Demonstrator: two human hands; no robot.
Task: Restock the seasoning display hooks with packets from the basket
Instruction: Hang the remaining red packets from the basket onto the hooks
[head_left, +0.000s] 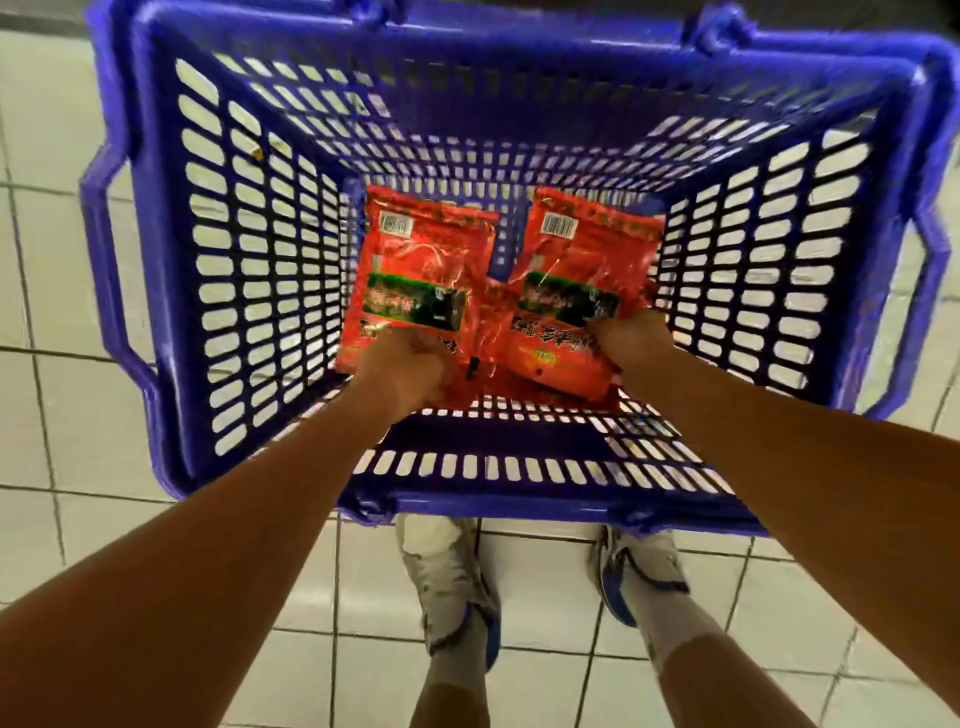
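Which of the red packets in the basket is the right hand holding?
The right hand grips the right-side packet, tilted with its barcode toward the basket's centre. The left hand holds the other packet.

The fingers of the left hand (402, 364) are curled under the near end of the left red foil seasoning packet (415, 270), so the grip itself is out of sight. The right hand (631, 338) covers the near corner of the right red foil seasoning packet (582, 275), and its fingertips are hidden too. Printed characters on both packets are blurred and cannot be read, and the white barcode labels are too small to make out. Whether more packets lie beneath these two cannot be told. The far rim of the blue slotted plastic basket (156, 260) is cut off by the top edge. Both forearms run out of the picture's sides.
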